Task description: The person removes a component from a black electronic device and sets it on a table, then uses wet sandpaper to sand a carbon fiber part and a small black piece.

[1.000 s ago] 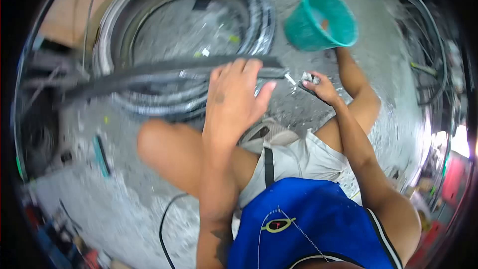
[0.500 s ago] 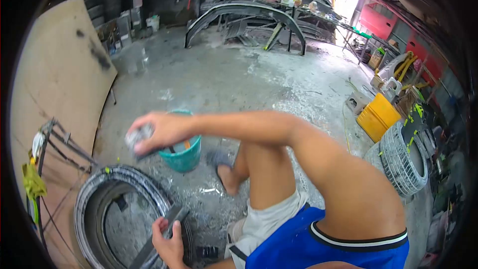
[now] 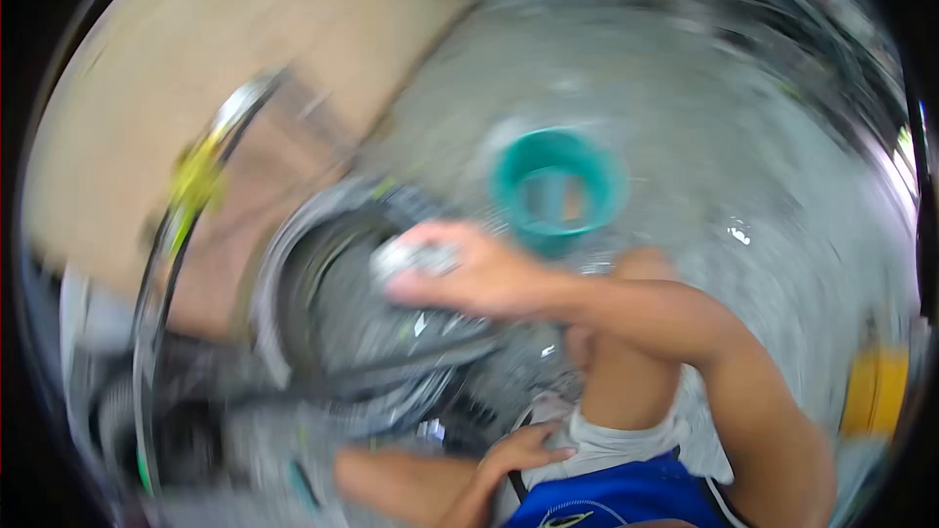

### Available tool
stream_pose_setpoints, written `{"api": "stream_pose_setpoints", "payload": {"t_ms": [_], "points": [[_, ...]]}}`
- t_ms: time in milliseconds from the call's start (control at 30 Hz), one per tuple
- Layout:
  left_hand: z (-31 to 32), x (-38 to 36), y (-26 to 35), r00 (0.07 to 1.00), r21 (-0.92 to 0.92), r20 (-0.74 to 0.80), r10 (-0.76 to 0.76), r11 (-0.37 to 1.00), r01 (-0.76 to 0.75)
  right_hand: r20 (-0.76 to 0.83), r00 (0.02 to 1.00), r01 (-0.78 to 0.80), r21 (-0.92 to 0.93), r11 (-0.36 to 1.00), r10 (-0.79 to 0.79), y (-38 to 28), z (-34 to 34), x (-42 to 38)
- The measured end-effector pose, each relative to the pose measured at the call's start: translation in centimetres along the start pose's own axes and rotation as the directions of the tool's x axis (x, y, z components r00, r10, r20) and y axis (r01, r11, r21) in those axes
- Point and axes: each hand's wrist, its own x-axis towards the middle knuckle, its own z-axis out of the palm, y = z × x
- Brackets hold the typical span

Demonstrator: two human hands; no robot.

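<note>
Nearest, at the bottom edge: blue top, then pale shorts. Left hand at the lap, on or just over the shorts; thumb apart from the fingers, no item seen in it. A small teal item on the floor beyond the bent knee, blurred.

Right arm reaches across the body. Right hand raised, fingers clamped on a grey-white wad, which sticks out past the fingertips; motion blur hides its surface.

Beyond, a long dark strip runs across the near part of a tyre that lies flat. Teal bucket upright past the right hand, a brownish piece inside.

Farther left, a thin frame with a yellow-green rag, before a large tan board. Far right, a yellow object on the grey floor.
</note>
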Motion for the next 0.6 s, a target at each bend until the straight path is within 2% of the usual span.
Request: {"api": "stream_pose_setpoints", "payload": {"t_ms": [33,67,100,133,167,300,367,400,433,467,500,533,567,600], "points": [[1.5,0.1,-2.0,0.999,0.095,0.046,0.005,0.995,-0.009,0.024,0.995,-0.099,0.163,0.982,0.097,0.8,0.1,0.6],[1.8,-0.5,-1.5,0.992,0.005,-0.091,-0.083,0.996,0.083,-0.004,0.995,-0.099,0.222,0.970,0.103,0.8,0.4,1.0],[1.3,-1.4,-0.9,0.992,-0.027,-0.076,-0.100,0.995,0.098,0.000,0.998,-0.059,0.323,0.945,0.062,0.6,0.5,1.3],[1.3,-2.5,-0.7,0.995,-0.039,-0.035,-0.094,0.995,0.093,0.025,0.993,-0.113,0.399,0.910,0.113,0.0,0.4,1.5],[1.5,-3.6,-0.6,0.985,-0.071,-0.098,-0.143,0.988,0.136,-0.011,0.994,-0.092,0.404,0.910,0.106,0.2,0.5,1.8],[0.8,-6.5,1.7,0.968,0.011,-0.172,-0.180,0.983,0.185,0.036,0.998,-0.054,0.447,0.893,0.042,-1.2,-1.3,3.1],[-1.5,-8.1,3.5,0.983,0.126,-0.020,-0.184,0.975,0.185,0.009,0.998,-0.067,0.433,0.899,0.069,-1.9,-1.6,3.3],[-4.3,-8.9,3.4,0.980,-0.041,0.157,-0.120,0.991,0.127,-0.038,0.993,-0.086,0.412,0.907,0.111,-2.1,-1.7,3.4],[-7.5,-12.0,6.2,0.995,-0.219,-0.060,-0.082,0.973,0.067,-0.036,0.993,-0.087,0.417,0.905,0.112,-2.2,-1.7,3.6],[-10.0,-14.7,7.4,0.913,-0.314,-0.407,-0.032,0.943,-0.107,-0.073,0.991,-0.073,0.432,0.899,0.115,-2.4,-1.8,3.8],[-13.4,-17.0,9.2,0.710,0.014,-0.700,0.081,0.995,-0.100,-0.110,0.987,-0.058,0.441,0.895,0.118,-2.6,-1.9,3.9],[-16.2,-18.9,9.9,0.430,0.007,-0.902,0.037,0.997,-0.071,-0.133,0.985,-0.038,0.454,0.890,0.110,-2.7,-2.0,4.1],[-19.3,-20.3,9.6,0.144,-0.032,-0.990,-0.004,0.982,-0.188,-0.137,0.985,-0.029,0.452,0.892,0.101,-2.6,-2.1,4.5],[-22.1,-21.5,11.9,-0.070,-0.135,-0.984,-0.164,0.942,-0.306,-0.152,0.984,-0.016,0.458,0.889,0.095,-2.3,-2.5,4.9]]}}
